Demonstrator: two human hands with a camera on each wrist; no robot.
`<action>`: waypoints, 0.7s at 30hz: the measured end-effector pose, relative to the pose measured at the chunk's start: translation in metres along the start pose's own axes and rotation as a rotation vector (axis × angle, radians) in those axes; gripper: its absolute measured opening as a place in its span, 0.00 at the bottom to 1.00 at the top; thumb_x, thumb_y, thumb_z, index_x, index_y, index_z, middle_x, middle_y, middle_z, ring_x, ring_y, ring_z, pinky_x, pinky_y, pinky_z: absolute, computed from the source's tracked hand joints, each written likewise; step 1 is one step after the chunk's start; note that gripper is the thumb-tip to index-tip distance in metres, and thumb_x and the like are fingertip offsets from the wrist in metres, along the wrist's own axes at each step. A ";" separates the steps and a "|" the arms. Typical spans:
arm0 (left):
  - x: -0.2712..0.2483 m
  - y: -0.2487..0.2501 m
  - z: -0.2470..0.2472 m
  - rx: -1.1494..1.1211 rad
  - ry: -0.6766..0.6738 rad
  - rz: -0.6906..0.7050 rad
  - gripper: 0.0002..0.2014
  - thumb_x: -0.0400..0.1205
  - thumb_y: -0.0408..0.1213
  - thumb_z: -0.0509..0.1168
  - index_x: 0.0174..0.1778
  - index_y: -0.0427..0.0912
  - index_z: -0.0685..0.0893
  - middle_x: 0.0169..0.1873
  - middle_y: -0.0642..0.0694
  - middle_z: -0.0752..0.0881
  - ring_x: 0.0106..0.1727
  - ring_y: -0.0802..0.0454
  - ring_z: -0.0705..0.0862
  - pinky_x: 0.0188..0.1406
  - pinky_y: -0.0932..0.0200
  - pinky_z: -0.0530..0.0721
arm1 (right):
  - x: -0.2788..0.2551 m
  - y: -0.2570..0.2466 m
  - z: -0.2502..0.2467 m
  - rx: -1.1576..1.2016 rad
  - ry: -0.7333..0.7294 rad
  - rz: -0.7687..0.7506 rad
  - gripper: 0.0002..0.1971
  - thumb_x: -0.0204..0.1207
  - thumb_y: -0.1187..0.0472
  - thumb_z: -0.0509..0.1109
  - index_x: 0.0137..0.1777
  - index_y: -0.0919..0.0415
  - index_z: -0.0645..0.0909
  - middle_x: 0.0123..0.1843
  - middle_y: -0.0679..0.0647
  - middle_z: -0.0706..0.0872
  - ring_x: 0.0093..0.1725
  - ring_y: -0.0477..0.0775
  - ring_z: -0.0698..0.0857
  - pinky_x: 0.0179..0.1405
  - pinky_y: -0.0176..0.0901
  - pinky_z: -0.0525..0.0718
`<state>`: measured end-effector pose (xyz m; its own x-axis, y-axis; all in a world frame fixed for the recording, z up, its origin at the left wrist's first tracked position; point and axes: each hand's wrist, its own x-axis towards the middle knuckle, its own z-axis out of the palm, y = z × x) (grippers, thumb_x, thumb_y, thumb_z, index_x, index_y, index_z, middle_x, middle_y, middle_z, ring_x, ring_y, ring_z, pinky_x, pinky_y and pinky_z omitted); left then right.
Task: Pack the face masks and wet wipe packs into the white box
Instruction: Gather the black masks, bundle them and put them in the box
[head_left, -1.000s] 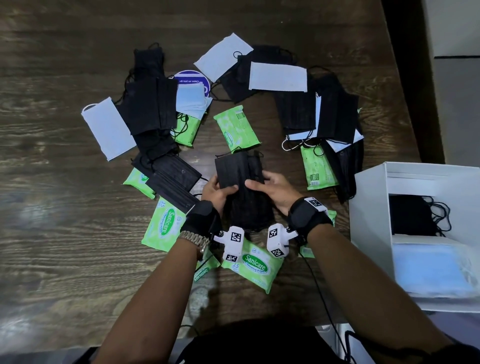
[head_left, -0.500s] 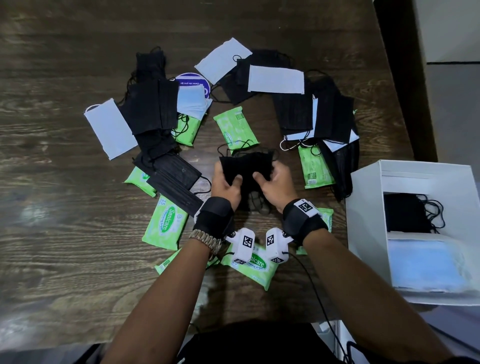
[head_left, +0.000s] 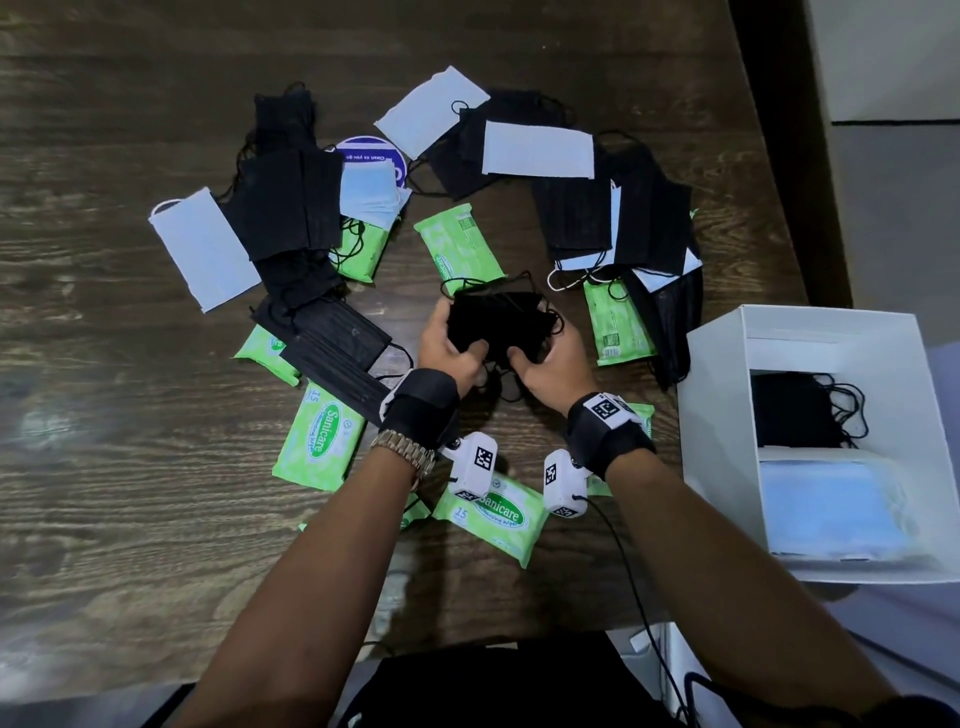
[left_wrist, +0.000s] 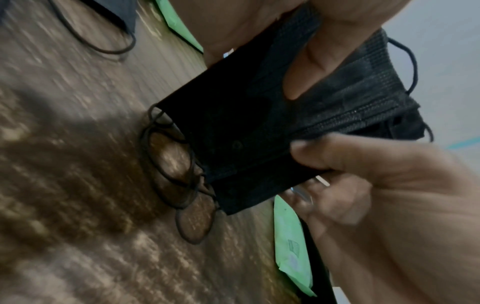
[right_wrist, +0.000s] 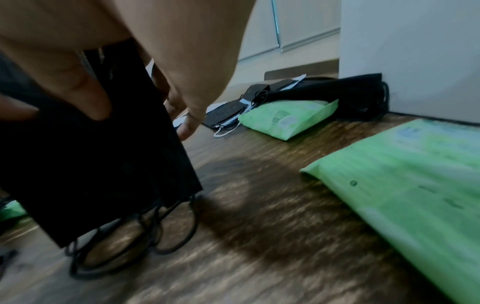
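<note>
Both my left hand (head_left: 451, 347) and my right hand (head_left: 551, 364) have a grip on a folded stack of black masks (head_left: 494, 325), held just above the worktop (head_left: 104, 467) to the left of the white box (head_left: 722, 415). That box already holds black masks (head_left: 795, 410) and blue masks (head_left: 831, 509). Most masks and every green wipe pack (head_left: 318, 436) I can see still lie outside it, so I judge the packing barely begun.

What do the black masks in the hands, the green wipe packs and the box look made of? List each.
Black masks: matte non-woven fabric, judging by the pleats and stitched-looking edge; thin cord loops.
Green wipe packs: glossy printed plastic film, apparently; it crinkles and catches light.
White box: probably matte card, with stiff, flat walls.
</note>
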<state>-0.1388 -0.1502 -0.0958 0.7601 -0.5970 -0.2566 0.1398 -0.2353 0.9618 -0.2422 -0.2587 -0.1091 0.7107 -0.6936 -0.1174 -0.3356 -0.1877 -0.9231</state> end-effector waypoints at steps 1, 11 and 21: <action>-0.001 0.000 -0.001 0.001 0.001 -0.001 0.16 0.78 0.16 0.63 0.59 0.32 0.72 0.36 0.52 0.82 0.28 0.73 0.82 0.28 0.77 0.79 | 0.001 0.002 -0.003 -0.032 -0.002 0.002 0.23 0.71 0.76 0.72 0.65 0.60 0.79 0.51 0.43 0.84 0.51 0.27 0.82 0.54 0.25 0.78; 0.007 -0.012 -0.008 -0.130 0.047 -0.104 0.16 0.80 0.23 0.68 0.64 0.30 0.78 0.55 0.38 0.85 0.53 0.49 0.85 0.58 0.57 0.85 | 0.000 0.001 -0.014 -0.090 0.166 0.082 0.09 0.74 0.63 0.80 0.43 0.57 0.80 0.38 0.44 0.84 0.37 0.45 0.83 0.39 0.28 0.82; -0.005 -0.048 0.014 -0.079 -0.037 -0.532 0.19 0.78 0.29 0.71 0.65 0.34 0.78 0.53 0.37 0.87 0.54 0.41 0.86 0.58 0.45 0.85 | -0.009 0.058 0.009 -0.219 -0.122 0.418 0.22 0.74 0.46 0.70 0.63 0.60 0.83 0.60 0.58 0.89 0.60 0.58 0.87 0.63 0.57 0.84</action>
<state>-0.1580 -0.1470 -0.1420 0.5482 -0.4380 -0.7125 0.5480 -0.4554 0.7016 -0.2628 -0.2569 -0.1643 0.5506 -0.6565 -0.5156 -0.7204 -0.0616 -0.6908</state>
